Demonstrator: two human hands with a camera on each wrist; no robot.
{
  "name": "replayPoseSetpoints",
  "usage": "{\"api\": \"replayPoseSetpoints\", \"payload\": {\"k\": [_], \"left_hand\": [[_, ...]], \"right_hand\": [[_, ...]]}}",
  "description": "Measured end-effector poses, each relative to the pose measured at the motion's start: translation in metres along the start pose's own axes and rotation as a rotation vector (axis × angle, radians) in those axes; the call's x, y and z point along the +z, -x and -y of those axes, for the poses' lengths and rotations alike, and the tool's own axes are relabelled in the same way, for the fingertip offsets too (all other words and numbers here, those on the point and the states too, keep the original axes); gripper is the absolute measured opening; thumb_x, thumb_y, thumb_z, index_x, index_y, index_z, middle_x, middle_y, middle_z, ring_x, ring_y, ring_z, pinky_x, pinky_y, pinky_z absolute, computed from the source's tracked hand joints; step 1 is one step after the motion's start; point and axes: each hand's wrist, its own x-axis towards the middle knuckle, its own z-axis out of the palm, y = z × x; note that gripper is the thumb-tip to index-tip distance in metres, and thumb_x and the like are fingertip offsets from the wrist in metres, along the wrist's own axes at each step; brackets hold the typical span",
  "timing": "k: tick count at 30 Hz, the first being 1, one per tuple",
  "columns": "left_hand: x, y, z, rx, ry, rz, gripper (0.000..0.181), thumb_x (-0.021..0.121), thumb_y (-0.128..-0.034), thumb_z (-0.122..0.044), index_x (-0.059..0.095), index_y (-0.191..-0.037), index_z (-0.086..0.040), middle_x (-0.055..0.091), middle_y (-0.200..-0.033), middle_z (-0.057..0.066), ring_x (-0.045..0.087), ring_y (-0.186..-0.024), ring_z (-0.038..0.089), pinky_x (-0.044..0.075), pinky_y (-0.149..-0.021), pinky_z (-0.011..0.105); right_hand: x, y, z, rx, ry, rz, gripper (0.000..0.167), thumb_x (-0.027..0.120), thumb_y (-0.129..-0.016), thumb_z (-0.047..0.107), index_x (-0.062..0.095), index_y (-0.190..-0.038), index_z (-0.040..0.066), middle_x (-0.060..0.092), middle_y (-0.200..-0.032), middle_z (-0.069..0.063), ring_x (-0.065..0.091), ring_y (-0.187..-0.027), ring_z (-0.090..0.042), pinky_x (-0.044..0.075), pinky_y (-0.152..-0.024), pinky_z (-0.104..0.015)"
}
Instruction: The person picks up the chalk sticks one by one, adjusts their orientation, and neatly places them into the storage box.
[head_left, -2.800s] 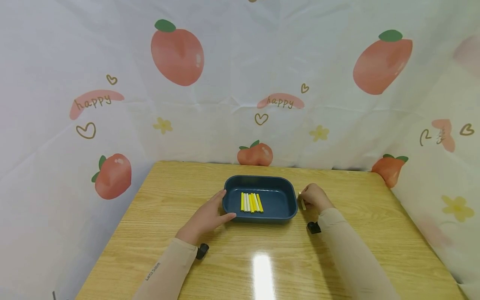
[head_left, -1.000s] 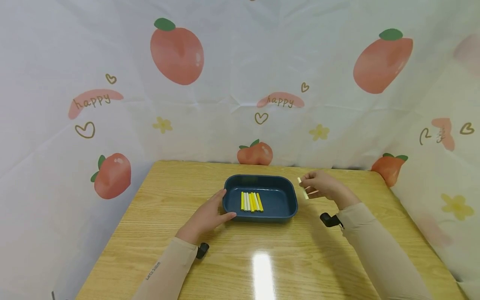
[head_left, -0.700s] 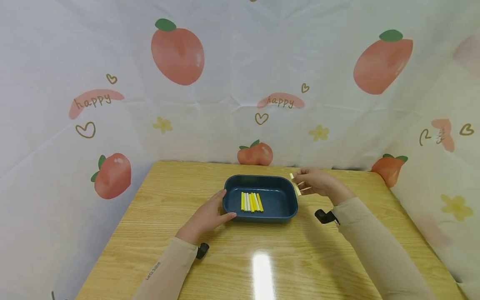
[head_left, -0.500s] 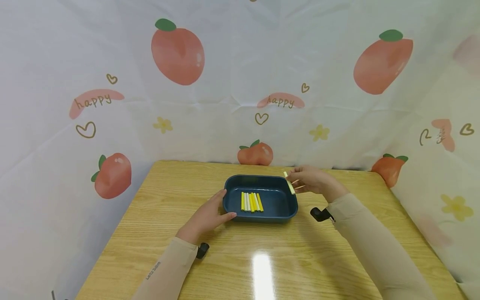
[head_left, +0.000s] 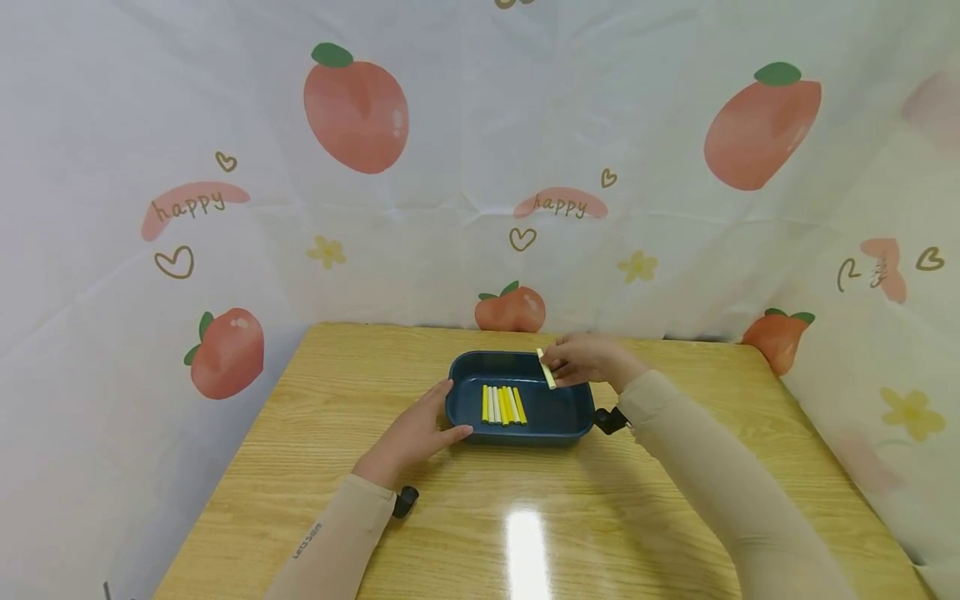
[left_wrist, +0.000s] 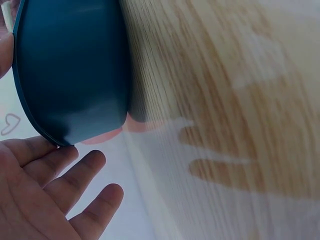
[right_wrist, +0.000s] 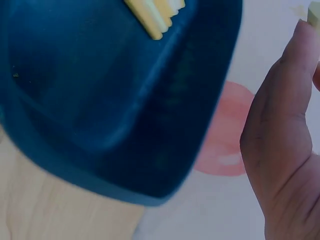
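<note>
A dark blue rectangular tray [head_left: 558, 418] holds a row of yellow and white chalk sticks [head_left: 504, 405] left of its middle. Over the tray's right back part, my right hand [head_left: 588, 358] pinches a pale yellow chalk stick [head_left: 547, 369] between thumb and fingers, above the tray floor. Only an end of a pale stick [right_wrist: 314, 14] shows by the fingertip in the right wrist view. My left hand [head_left: 411, 435] rests against the tray's left end, thumb on the near rim. In the left wrist view, its fingers [left_wrist: 75, 182] are spread and fairly straight, some touching the tray corner.
The tray stands on a light wood table [head_left: 360, 375]. Behind and beside the table hangs a white cloth [head_left: 465, 108] printed with peaches, hearts and flowers. Small black devices [head_left: 406, 502] are worn at both wrists.
My right hand has lifted the pale chalk stick from the table right of the tray and carried it left over the tray. The left hand and the tray have stayed put.
</note>
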Motion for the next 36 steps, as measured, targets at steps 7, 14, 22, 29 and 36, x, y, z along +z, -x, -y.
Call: {"api": "replayPoseSetpoints", "payload": {"k": [7,14,22,29,36], "left_hand": [[-0.001,0.0,0.0,-0.001,-0.002,0.001,0.096,0.07,-0.0903,-0.053,0.019,-0.161,-0.013,0.022,-0.165,0.008,0.027,-0.149,0.03,0.03,-0.118,0.049],[0.0,0.0,0.001,0.003,0.008,0.002,0.097,0.07,-0.09,-0.053,0.019,-0.161,-0.012,0.021,-0.165,0.009,0.028,-0.149,0.03,0.03,-0.117,0.049],[0.0,0.001,0.002,0.005,0.019,0.003,0.097,0.07,-0.0898,-0.053,0.019,-0.161,-0.012,0.021,-0.165,0.009,0.027,-0.149,0.03,0.03,-0.117,0.05],[0.001,0.0,0.004,0.025,0.04,0.004,0.098,0.071,-0.0894,-0.052,0.019,-0.161,-0.011,0.022,-0.165,0.01,0.027,-0.149,0.03,0.031,-0.117,0.049],[0.0,0.0,0.002,0.033,0.025,0.003,0.098,0.071,-0.0895,-0.053,0.019,-0.161,-0.011,0.022,-0.165,0.01,0.027,-0.149,0.03,0.031,-0.117,0.049]], "right_hand": [[0.013,-0.019,-0.004,0.066,0.004,-0.011,0.02,0.062,-0.095,0.009,0.056,-0.107,-0.005,0.054,-0.085,-0.01,0.058,-0.072,-0.02,0.059,-0.07,-0.029],[0.02,-0.037,-0.01,0.152,0.062,0.05,0.039,0.061,-0.097,0.01,0.054,-0.128,-0.012,0.056,-0.095,-0.013,0.057,-0.075,-0.02,0.059,-0.071,-0.029],[0.027,-0.045,-0.012,0.229,0.083,0.011,0.032,0.062,-0.095,0.007,0.056,-0.123,-0.008,0.059,-0.1,-0.016,0.062,-0.074,-0.021,0.06,-0.072,-0.031],[0.03,-0.05,-0.011,0.269,0.119,-0.028,0.033,0.064,-0.095,0.005,0.058,-0.125,-0.008,0.061,-0.103,-0.02,0.064,-0.075,-0.024,0.061,-0.075,-0.034],[0.032,-0.057,-0.013,0.317,0.152,-0.036,0.031,0.066,-0.095,0.004,0.06,-0.122,-0.008,0.062,-0.099,-0.021,0.066,-0.076,-0.025,0.061,-0.077,-0.034]]}}
